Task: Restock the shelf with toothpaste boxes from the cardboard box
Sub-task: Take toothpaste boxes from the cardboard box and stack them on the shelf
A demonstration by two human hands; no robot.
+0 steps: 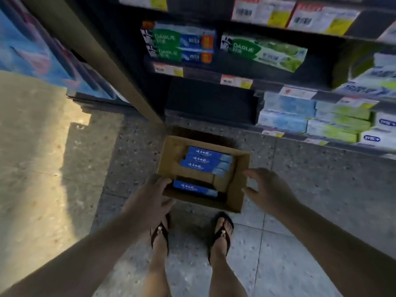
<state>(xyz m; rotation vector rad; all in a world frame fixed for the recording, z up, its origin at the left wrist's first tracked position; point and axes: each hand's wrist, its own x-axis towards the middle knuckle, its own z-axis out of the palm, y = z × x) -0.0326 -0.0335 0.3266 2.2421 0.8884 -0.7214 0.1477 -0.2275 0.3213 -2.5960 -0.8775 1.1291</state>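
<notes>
- The left hand (150,196) is laid over the near left corner of the cardboard box (235,189), fingers spread across its rim; a firm grip cannot be confirmed.
- The right hand (267,189) is held open with fingers apart, just beside the box's right wall, apparently not touching it.
- The cardboard box is set on the speckled floor (310,189), between the shelf unit and the person's sandalled feet (220,232).
- Blue toothpaste boxes (205,160) are stacked inside at the far end, and one more blue toothpaste box (192,187) is lying alone near the front.
- On the bottom shelf (210,99) directly behind the box, a dark vacant bay is seen; light blue and green boxes (300,118) are stacked to its right.
- Darlie toothpaste boxes (263,52) are displayed on the shelf above.
</notes>
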